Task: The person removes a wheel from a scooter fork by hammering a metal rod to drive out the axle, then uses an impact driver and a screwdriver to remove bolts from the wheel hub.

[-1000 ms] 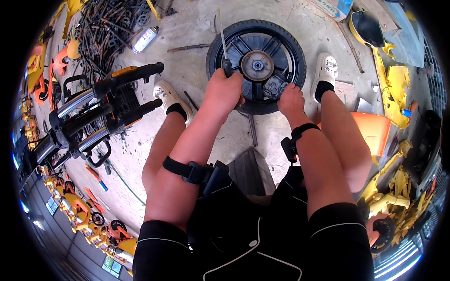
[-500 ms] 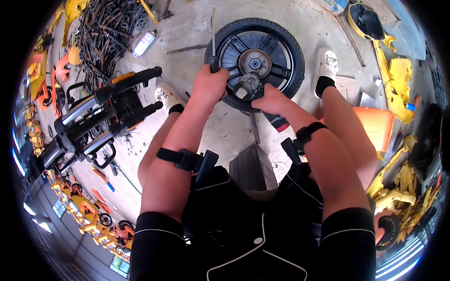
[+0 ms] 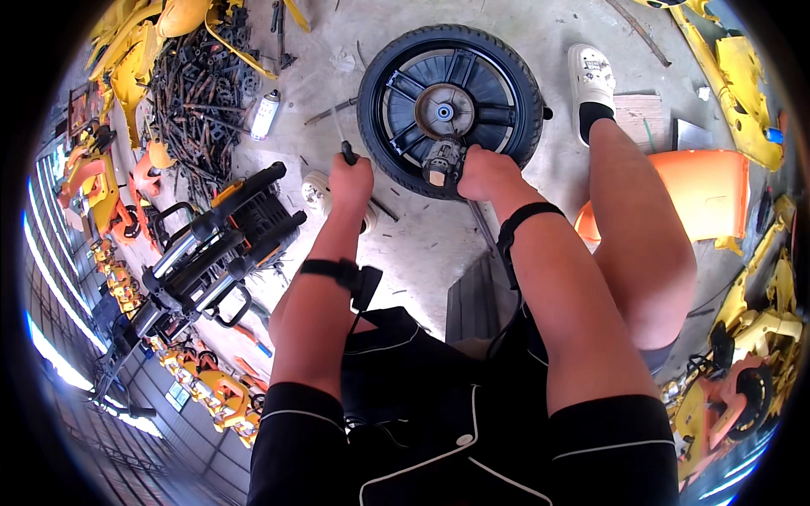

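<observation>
A black spoked wheel with its tyre (image 3: 489, 88) lies flat on the floor, its round metal hub facing up. My right hand (image 3: 488, 175) is closed round the grip of a dark power drill (image 3: 444, 160), which sits over the near part of the wheel beside the hub. Its tip is hard to make out. Left of the tyre, my left hand (image 3: 351, 179) is wrapped round the black handle of a screwdriver (image 3: 348, 150). The long thin shaft points away from me, apart from the wheel.
To the left lie a motorcycle-like fork assembly (image 3: 228, 244), a heap of rusty metal parts (image 3: 198, 110) and a spray can (image 3: 265, 116). An orange panel (image 3: 700, 190) is beside my right leg. Yellow body parts (image 3: 742, 101) line the far right.
My left hand has moved left, off the wheel, taking the screwdriver with it. My right hand keeps the drill over the wheel. The whole view has shifted somewhat.
</observation>
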### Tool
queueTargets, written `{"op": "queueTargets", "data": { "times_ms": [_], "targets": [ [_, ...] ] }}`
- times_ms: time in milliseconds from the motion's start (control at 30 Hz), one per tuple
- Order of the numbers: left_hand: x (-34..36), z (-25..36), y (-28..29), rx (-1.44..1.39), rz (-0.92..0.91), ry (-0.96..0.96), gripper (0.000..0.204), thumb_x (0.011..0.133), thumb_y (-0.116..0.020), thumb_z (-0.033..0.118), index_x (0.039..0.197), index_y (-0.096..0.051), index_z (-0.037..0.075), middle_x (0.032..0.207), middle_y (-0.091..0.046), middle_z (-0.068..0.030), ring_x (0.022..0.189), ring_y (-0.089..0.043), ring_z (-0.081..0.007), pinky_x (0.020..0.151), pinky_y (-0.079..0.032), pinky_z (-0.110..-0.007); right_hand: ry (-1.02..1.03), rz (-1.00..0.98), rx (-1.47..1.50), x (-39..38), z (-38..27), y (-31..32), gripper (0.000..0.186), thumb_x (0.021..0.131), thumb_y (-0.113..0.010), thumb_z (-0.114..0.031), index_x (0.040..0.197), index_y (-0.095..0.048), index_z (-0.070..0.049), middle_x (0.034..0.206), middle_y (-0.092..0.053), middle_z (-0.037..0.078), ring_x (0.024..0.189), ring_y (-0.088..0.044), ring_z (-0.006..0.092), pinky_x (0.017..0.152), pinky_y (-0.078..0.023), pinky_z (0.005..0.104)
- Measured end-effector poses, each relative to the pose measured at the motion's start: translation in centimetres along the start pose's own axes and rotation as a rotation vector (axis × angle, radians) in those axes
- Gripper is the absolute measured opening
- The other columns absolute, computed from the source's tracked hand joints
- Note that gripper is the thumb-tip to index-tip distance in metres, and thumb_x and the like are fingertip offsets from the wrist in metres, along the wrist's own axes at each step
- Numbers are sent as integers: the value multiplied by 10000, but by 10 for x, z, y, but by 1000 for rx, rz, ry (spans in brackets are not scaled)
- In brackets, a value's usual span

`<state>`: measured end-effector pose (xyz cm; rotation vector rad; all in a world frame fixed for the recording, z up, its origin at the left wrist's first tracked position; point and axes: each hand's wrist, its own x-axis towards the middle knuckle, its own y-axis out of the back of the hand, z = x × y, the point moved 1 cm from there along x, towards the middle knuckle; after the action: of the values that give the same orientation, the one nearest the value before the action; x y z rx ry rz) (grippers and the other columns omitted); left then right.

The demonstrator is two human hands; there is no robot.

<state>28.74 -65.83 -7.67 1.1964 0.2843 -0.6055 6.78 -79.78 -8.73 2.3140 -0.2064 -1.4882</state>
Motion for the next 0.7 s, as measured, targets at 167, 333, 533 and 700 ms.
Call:
{"op": "queueTargets", "data": {
  "times_ms": [167, 333, 533, 700],
  "targets": [
    [54, -29, -49, 18, 325, -219, 357, 883, -664, 196, 1143, -577, -31, 1114, -619, -301, 996, -612, -484, 877, -487, -517, -30, -43, 114, 8, 5, 5, 484, 808, -653, -211, 1228, -596, 22, 1209, -677, 240, 1141, -655, 384, 974, -526, 421],
    [67, -38, -106, -36, 316, -382, 780, 848, -753, 246, 1473, -361, -9, 1383, -449, -325, 1256, -470, -506, 1058, -409, -530, 57, 11, 202, 19, 29, -14, 524, 769, -683, -248, 1200, -601, 39, 1152, -681, 271, 1095, -665, 395, 945, -529, 438],
    [62, -19, -106, -56, 117, -157, 1330, 629, -946, 367, 1584, -70, 69, 1541, -266, -306, 1391, -339, -494, 1133, -349, -544, -7, 87, 381, 18, 40, -13, 353, 757, -681, -227, 1002, -685, 28, 909, -726, 228, 808, -731, 341, 778, -562, 416],
    [56, -5, -98, 39, -1, 54, 1352, 661, -935, 369, 1604, 11, 166, 1590, -215, -208, 1419, -325, -414, 1102, -410, -529, -31, -95, 936, 6, 23, -8, 164, 834, -671, -167, 914, -680, -24, 725, -647, 55, 616, -644, 182, 632, -521, 337]
  ]
}}
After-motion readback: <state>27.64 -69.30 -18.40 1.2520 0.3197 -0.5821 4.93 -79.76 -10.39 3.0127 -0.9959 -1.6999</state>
